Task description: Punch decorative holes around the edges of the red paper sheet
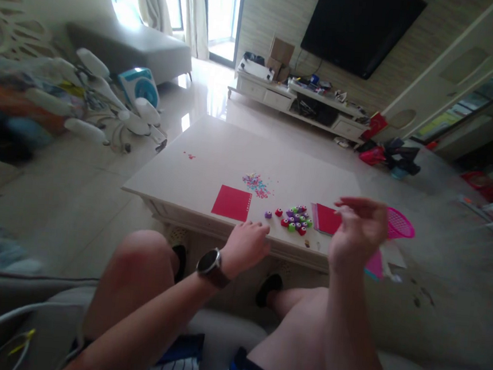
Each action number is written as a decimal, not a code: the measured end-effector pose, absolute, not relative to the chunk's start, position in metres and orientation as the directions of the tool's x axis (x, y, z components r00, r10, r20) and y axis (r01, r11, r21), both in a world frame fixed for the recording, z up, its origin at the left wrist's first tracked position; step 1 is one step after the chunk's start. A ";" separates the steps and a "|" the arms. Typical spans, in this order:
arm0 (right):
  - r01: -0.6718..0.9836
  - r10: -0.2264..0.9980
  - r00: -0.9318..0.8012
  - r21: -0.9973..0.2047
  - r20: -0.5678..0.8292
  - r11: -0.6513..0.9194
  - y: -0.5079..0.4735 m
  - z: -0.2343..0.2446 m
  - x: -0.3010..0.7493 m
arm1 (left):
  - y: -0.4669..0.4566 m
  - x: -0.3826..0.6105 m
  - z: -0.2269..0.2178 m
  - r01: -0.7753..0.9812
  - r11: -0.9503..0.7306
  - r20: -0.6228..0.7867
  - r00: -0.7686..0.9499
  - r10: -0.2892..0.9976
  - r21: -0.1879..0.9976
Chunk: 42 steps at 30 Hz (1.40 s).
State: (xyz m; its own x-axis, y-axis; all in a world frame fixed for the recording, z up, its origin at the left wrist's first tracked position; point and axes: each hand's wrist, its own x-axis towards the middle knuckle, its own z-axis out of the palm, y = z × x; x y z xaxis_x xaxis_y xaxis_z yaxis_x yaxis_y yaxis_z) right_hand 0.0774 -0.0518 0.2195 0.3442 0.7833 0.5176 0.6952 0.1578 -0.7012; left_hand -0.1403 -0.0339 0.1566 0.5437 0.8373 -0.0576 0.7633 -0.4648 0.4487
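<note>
My left hand (247, 245), a watch (209, 260) on its wrist, is at the table's front edge with its fingers loosely apart and nothing visible in them. Just beyond it lies a red sheet (231, 202) with a row of pale dots down its right side. Raised over the table's right end, my right hand (361, 229) has thumb and fingers pinched together; whatever is between them is too small to make out. Behind that hand lies a stack of red sheets (326, 219), partly covered. Between my hands sits a cluster of small red, purple and green big-eyed figures (297, 218).
Tiny coloured pieces (255, 184) are heaped on the white table (215, 142), with a few red bits (189, 156) farther left. A pink mesh object (401, 223) shows beyond my right hand. A TV cabinet (275, 99) stands across the room.
</note>
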 end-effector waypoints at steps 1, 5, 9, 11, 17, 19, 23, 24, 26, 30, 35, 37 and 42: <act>0.676 0.784 0.383 -0.726 0.489 0.123 -0.029 0.208 0.079 | -0.014 -0.134 0.152 0.755 -0.461 -0.075 0.553 0.830 0.466; 0.782 0.934 0.324 -0.598 0.152 -0.174 0.045 0.134 0.109 | 0.053 -0.141 0.113 0.776 -0.454 -0.118 0.551 0.826 0.438; 0.909 0.955 0.295 -0.303 -0.018 -0.286 0.077 0.072 0.144 | 0.081 -0.169 0.082 0.794 -0.490 -0.165 0.571 0.804 0.360; 0.926 0.956 0.286 -0.239 -0.064 -0.293 0.087 0.058 0.152 | 0.083 -0.175 0.077 0.797 -0.493 -0.184 0.574 0.798 0.350; 0.963 0.953 0.234 -0.092 -0.193 -0.255 0.101 0.039 0.149 | 0.075 -0.166 0.069 0.816 -0.463 -0.298 0.564 0.771 0.346; 0.967 0.957 0.226 -0.080 -0.182 -0.243 0.100 0.034 0.145 | 0.070 -0.164 0.067 0.821 -0.466 -0.320 0.561 0.763 0.329; 0.965 0.953 0.227 -0.085 -0.201 -0.247 0.094 0.029 0.137 | 0.057 -0.160 0.064 0.834 -0.479 -0.339 0.550 0.764 0.273; 0.965 0.953 0.225 -0.087 -0.205 -0.246 0.092 0.030 0.136 | 0.054 -0.159 0.063 0.837 -0.485 -0.332 0.546 0.769 0.253; 0.963 0.953 0.233 -0.089 -0.194 -0.254 0.090 0.035 0.134 | 0.050 -0.156 0.061 0.844 -0.489 -0.322 0.536 0.780 0.220; 0.960 0.973 0.220 -0.163 -0.064 -0.228 0.085 0.053 0.126 | 0.045 -0.149 0.059 0.857 -0.474 -0.331 0.515 0.791 0.201; 0.890 0.999 -0.045 -0.455 -0.006 0.037 0.078 0.064 0.097 | 0.043 -0.143 0.060 0.849 -0.485 -0.320 0.529 0.786 0.212; 0.863 0.985 -0.164 -0.492 -0.054 0.117 0.075 0.061 0.083 | 0.045 -0.142 0.059 0.842 -0.486 -0.317 0.538 0.781 0.233; 0.853 0.945 -0.279 -0.495 -0.170 0.163 0.070 0.052 0.064 | 0.056 -0.141 0.052 0.825 -0.482 -0.318 0.560 0.765 0.295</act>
State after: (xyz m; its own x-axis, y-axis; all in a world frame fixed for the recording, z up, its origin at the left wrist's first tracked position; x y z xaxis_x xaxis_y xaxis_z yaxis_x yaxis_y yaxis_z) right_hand 0.0644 0.0696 0.0525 -0.2792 0.9450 -0.1701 0.8532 0.1629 -0.4954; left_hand -0.1410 0.0560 0.0523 0.5603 0.7646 -0.3185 0.8252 -0.4818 0.2949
